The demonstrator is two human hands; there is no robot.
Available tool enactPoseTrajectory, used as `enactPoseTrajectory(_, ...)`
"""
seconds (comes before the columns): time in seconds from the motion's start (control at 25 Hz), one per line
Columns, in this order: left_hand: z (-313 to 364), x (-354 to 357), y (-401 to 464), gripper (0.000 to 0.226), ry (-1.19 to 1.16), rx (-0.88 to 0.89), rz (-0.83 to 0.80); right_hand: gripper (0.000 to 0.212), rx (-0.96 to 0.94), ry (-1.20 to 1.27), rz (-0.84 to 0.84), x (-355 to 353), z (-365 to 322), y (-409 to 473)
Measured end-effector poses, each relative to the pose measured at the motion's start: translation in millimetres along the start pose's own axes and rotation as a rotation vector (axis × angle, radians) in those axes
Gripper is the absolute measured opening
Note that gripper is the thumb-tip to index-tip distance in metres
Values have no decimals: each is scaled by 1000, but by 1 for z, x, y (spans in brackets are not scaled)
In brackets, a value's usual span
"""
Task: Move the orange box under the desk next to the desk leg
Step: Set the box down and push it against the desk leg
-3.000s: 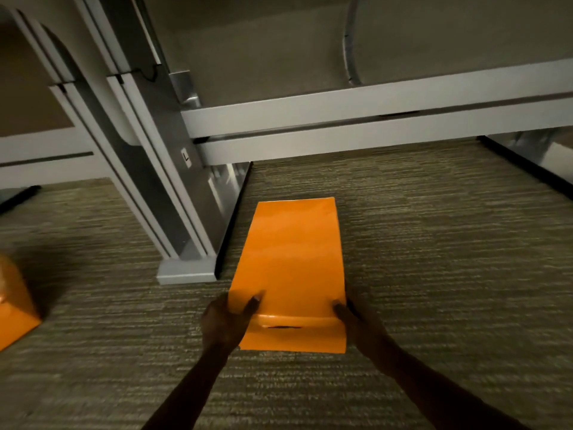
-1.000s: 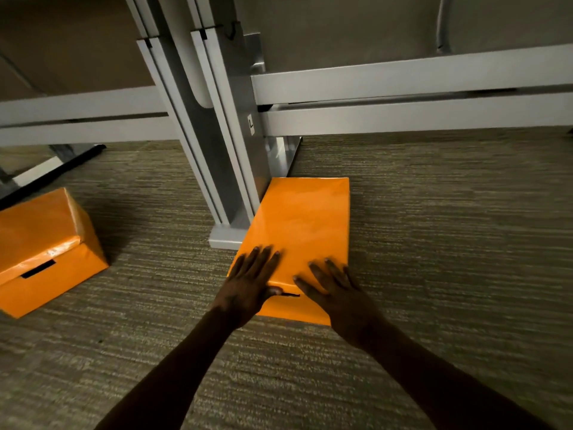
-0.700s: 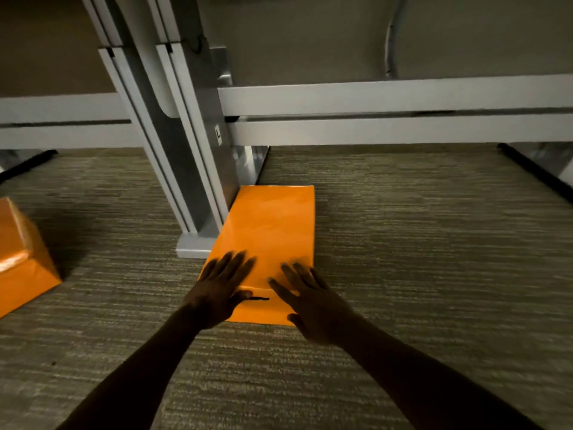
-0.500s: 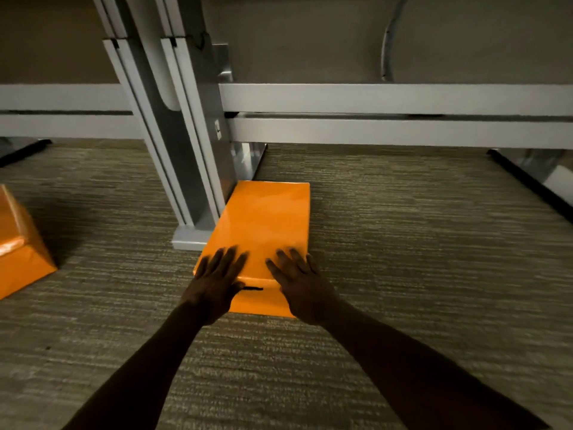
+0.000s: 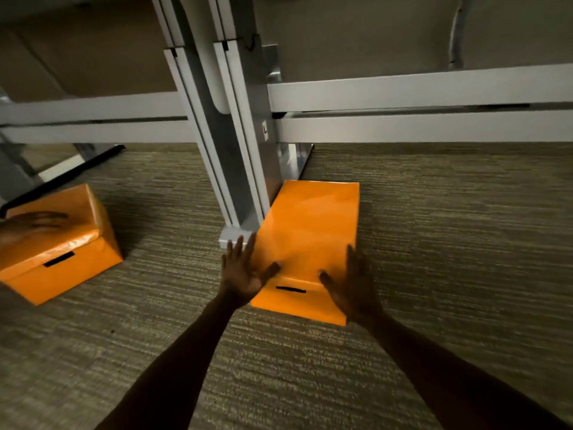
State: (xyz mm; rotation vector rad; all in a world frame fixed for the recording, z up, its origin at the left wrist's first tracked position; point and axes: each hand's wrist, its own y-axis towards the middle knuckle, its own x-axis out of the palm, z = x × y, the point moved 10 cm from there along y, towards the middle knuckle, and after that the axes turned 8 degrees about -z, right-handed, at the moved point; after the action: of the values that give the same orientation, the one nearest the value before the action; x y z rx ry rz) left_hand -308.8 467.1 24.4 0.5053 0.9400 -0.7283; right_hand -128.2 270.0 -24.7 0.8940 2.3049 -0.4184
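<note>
The orange box lies on the carpet under the desk, its left side against the grey desk leg and the leg's foot. A black handle slot shows on its near face. My left hand is at the box's near left corner with fingers spread, and my right hand is at its near right corner, fingers apart. Both hands look lifted off or only lightly touching the box; neither grips it.
A second orange box sits on the carpet to the left, with another person's hand resting on its top. Grey crossbars run under the desk. Another desk foot lies far left. Carpet extends to the right.
The box slid left and forward until it rests against the desk leg. My hands, flat on its top before, have moved apart to its near corners with fingers spread.
</note>
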Motion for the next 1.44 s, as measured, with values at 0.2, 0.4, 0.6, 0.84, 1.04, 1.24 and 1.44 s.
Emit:
enactPoseTrajectory(0.2,-36,27,26,111,-373,-372,-212,95,121,413,-18,18,17,13)
enactPoseTrajectory(0.4,-7,29,49,99,-381,-252,-141,84,115,474,46,-7,25,24)
enactPoseTrajectory(0.6,-12,23,70,98,-276,-214,-186,84,132,482,-12,8,24,22)
enactPoseTrajectory(0.84,-40,25,57,106,-377,-317,-165,85,112,443,-24,15,15,23)
enactPoseTrajectory(1.04,-23,18,51,102,-188,-261,-149,90,129,284,-98,10,10,22)
enactPoseTrajectory(1.24,40,17,41,46,263,192,-120,83,-219,-547,-48,-2,-25,2)
enactPoseTrajectory(1.44,44,34,45,58,462,67,-239,82,-232,-574,-128,-10,-16,-4)
